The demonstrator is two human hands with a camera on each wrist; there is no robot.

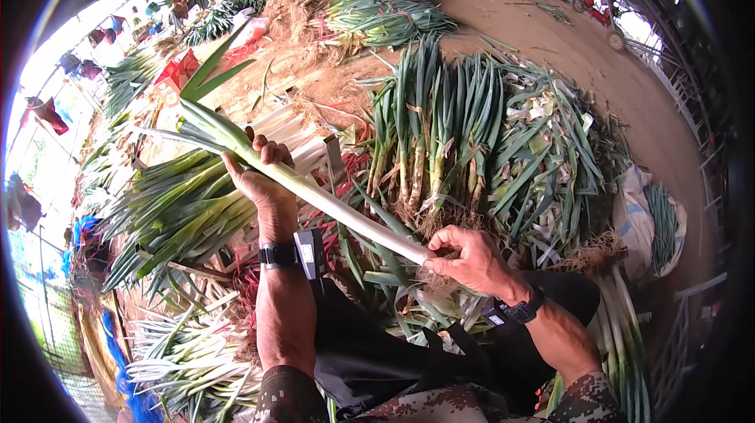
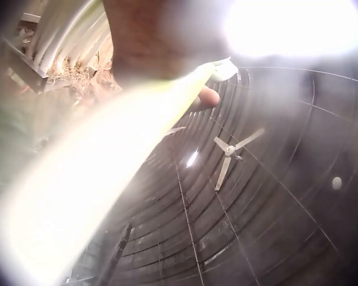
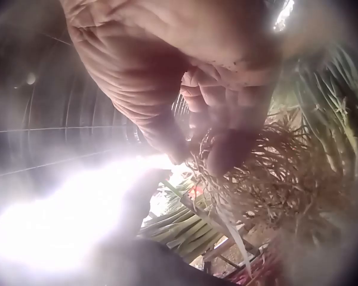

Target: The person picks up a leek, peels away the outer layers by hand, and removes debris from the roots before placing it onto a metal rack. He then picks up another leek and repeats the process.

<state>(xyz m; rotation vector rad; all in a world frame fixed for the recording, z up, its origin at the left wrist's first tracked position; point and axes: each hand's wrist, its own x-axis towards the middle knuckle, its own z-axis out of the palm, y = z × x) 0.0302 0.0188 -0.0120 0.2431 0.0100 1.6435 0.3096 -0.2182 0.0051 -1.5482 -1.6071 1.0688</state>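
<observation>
A long green onion (image 1: 346,209) slants across the front of me in the head view, its green leaves up to the left and its white root end down to the right. My left hand (image 1: 267,187) grips it where white turns green. At the lower end, my right hand (image 1: 472,259) pinches the onion between thumb and fingers. Brown stringy roots (image 3: 274,179) spread beside those fingers in the right wrist view. The white shank (image 2: 101,167) runs large and overexposed through the left wrist view, with a thumb or fingertip (image 2: 210,97) beyond it.
Green onions lie on a low rack (image 1: 334,157) at my left. A thick bundle with roots (image 1: 440,124) sits ahead, beside a heap of loose leaves (image 1: 546,156). Thinner white-stemmed onions (image 1: 197,364) are piled lower left. A white sack (image 1: 631,215) stands at right.
</observation>
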